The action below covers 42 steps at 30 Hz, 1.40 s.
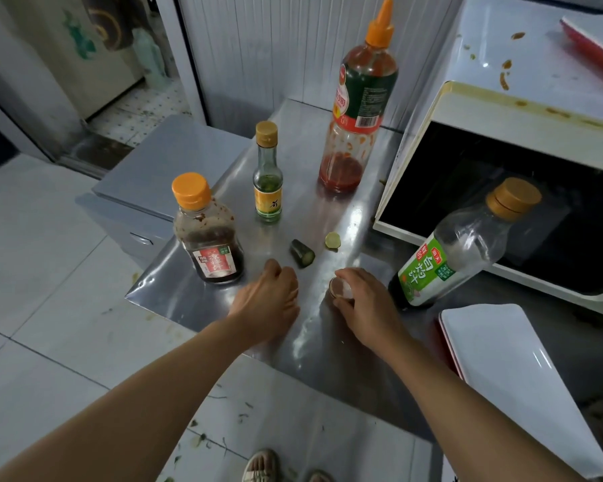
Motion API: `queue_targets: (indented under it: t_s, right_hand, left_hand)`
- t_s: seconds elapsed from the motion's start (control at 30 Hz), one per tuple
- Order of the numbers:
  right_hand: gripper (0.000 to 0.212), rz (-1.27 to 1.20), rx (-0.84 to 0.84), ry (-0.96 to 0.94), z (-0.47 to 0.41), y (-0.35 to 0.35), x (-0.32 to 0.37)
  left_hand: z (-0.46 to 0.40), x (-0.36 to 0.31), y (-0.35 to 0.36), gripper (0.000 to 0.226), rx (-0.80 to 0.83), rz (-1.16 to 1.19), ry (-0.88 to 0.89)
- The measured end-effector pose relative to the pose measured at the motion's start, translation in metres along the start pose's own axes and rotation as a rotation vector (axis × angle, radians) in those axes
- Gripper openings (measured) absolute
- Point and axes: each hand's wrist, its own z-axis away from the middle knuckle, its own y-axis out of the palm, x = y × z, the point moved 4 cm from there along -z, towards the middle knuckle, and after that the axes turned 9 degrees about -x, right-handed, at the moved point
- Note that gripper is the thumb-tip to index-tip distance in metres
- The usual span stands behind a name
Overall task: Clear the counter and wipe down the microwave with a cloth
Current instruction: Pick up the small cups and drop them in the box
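While the right hand [359, 300] curled its fingers around a small round piece, seemingly a cucumber slice [338, 288], the left hand [270, 295] rested knuckles-up on the steel counter [321, 349] with its fingers bent under; whether it held anything could not be told. Just beyond the left fingertips lay a dark cucumber end [302, 252], and a little beyond the right hand a lime half [332, 240]. Close to the right of the right hand stood a clear bottle with a green label [456, 252], and past it the open microwave [502, 189], sauce spattered on its top. A careless sweep of that wrist could, I judged, knock this bottle over. Likewise the dark sauce bottle [208, 231] left of the left hand could be elbowed off the counter's edge. Counted: four bottles, the other two being a small green one [267, 172] and a tall red-sauce one [361, 109] farther off; three food scraps; one white tray [523, 387] near the right forearm. No cloth was visible.
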Motion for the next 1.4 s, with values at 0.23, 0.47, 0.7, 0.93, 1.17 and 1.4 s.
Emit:
queue_targets:
  t_s: [0.23, 0.47, 0.7, 0.93, 1.17, 1.4]
  right_hand:
    - [0.037, 0.0, -0.023, -0.033, 0.004, 0.005, -0.002]
    - [0.033, 0.004, -0.048, -0.045, 0.005, 0.004, -0.006]
    - [0.041, -0.007, -0.052, -0.036, 0.007, 0.002, -0.009]
    - [0.038, -0.031, -0.041, 0.0, 0.012, -0.006, -0.01]
    - [0.037, -0.046, -0.057, -0.015, 0.019, -0.034, 0.0]
    - [0.035, -0.055, -0.081, -0.044, 0.031, -0.077, 0.016]
  left_hand:
    - [-0.004, 0.001, 0.0, 0.032, -0.031, -0.052, 0.026]
    - [-0.004, -0.004, -0.002, 0.033, -0.027, -0.056, 0.034]
    - [-0.003, -0.008, -0.003, 0.035, -0.027, -0.053, 0.029]
    - [-0.001, -0.014, -0.005, 0.042, -0.014, -0.06, 0.04]
    - [0.008, -0.03, -0.022, 0.047, -0.017, -0.067, 0.074]
    - [0.029, -0.053, -0.055, 0.043, -0.062, -0.015, 0.04]
